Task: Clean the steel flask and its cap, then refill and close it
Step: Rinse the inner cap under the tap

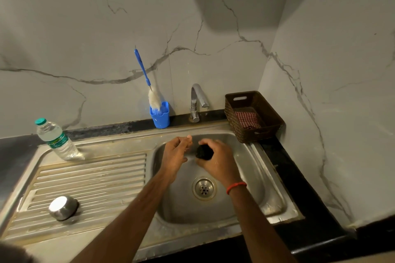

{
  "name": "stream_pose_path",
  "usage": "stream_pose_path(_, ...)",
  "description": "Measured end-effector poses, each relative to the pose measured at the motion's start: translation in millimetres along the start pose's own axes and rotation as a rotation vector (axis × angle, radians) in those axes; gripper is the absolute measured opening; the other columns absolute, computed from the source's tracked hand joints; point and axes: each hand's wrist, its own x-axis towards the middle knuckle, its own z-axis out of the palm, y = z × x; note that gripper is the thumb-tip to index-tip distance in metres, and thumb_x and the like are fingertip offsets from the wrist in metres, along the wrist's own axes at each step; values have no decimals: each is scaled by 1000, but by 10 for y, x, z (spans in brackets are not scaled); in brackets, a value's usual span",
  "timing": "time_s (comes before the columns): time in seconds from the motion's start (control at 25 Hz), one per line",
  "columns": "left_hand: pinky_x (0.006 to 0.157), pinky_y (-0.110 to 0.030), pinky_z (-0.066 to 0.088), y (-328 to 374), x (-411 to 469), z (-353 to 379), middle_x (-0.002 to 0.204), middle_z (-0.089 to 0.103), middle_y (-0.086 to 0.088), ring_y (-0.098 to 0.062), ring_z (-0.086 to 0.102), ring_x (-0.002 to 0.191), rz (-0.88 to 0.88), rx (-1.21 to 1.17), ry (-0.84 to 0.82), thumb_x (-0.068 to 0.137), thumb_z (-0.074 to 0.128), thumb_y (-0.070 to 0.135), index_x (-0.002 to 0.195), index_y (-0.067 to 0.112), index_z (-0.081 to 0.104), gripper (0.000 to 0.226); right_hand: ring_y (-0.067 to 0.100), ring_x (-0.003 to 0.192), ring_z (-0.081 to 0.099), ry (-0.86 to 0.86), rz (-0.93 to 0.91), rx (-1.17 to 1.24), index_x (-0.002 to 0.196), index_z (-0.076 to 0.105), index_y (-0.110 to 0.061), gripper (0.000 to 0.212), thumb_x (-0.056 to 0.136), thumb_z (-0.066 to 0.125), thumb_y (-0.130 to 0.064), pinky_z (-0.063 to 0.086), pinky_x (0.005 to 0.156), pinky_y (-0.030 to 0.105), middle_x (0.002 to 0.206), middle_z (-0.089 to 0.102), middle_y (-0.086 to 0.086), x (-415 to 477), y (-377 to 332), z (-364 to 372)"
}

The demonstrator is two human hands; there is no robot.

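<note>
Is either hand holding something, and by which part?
The right hand grips a small black object, fingers curled over its top and sides. The left hand holds nothing visible.

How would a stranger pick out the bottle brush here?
Start at the steel sink. Left of its tap stands a blue cup. The brush leans in it: white bristles down, long blue handle up, unlike anything nearby.

Tap (197,100) & basket (256,134) at back of sink (245,177), mid free.
</note>
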Motion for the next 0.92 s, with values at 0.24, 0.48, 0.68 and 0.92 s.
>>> stream_pose_path(0.24, 86, -36, 51, -38, -26, 18, 109, 72, 1, -15, 65, 108, 7, 6, -27, 101, 57, 36, 109, 20, 68, 21, 14, 112, 63, -87, 133, -63, 120, 64, -23, 53, 72, 87, -24, 53, 95, 28, 117, 68, -2, -30, 30, 48)
stream_pose_path(0.48, 88, -40, 54, -43, -27, -13, 105, 74, -2, -19, 68, 105, -19, -11, -78, 101, 57, 37, 108, 18, 68, 23, 7, 102, 60, 75, 168, 297, 117, 55, -23, 55, 73, 87, -28, 51, 80, 15, 113, 61, -4, -49, -150, -12)
stream_pose_path(0.68, 83, -40, 59, -24, -40, -20, 103, 77, -5, -22, 74, 96, -99, -80, -203, 99, 57, 44, 115, 20, 69, 31, 5, 108, 61, 45, 202, 523, 129, 51, -29, 53, 84, 79, -23, 49, 74, 6, 118, 60, -7, 6, -206, -46)
stream_pose_path(0.92, 84, -40, 58, -11, -48, -103, 100, 77, -2, -22, 73, 95, 49, 40, -220, 88, 75, 29, 112, 22, 70, 25, 9, 111, 59, -162, 11, 200, 135, 54, -23, 64, 77, 83, -21, 54, 98, 32, 124, 64, -1, 104, -89, -140)
